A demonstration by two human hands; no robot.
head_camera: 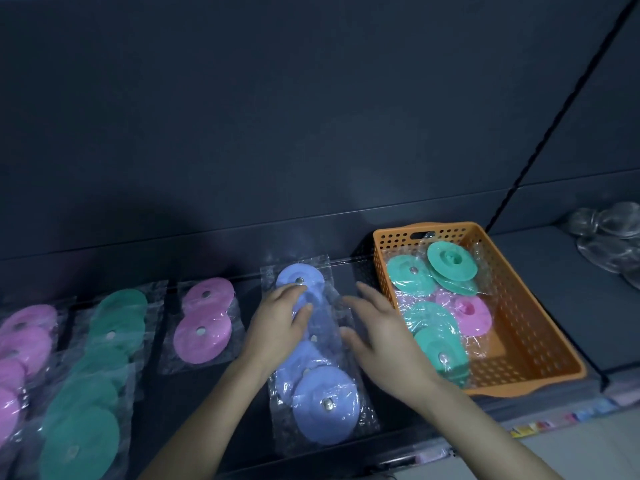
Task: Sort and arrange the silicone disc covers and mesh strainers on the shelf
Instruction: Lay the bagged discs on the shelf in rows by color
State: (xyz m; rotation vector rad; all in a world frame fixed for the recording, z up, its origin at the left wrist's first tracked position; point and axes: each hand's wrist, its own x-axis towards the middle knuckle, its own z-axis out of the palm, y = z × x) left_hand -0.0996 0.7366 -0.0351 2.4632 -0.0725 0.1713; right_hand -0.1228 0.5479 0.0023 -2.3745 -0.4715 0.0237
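Pressing down on the row of blue disc covers [325,407] with the left hand [277,320], fingers nearly straight and laid flat on the plastic wrap, curled round nothing. Steadying the same row from its 3 o'clock edge with the right hand [377,337], fingers spread and relaxed, touching the wrap but gripping nothing. Probably squaring the overlapped bags into one line running 12 to 6 o'clock on the shelf [554,271], to match the colour rows lying at 9 o'clock of the hands: first a bagged pair of pink discs [204,323], then dark green discs [86,393], then a far pink row [17,341]. Parked at 3 o'clock of the hands, within easy reach of the right one, an orange basket [540,341], seemingly the unsorted supply, with teal discs [412,275] and a pink disc [467,310] jumbled in their bags inside.

Cannot count the blue covers: overlapped, glazed with glare, partly under both hands. Cut off at the picture's 9 o'clock edge, the far pink row, and at 7 o'clock the nearest green disc. Blurred at 2 o'clock of the basket, a pile of clear glossy shapes [609,237], possibly the strainers, though impossible to tell. Lost in shadow at 12 o'clock, the back of the shelf
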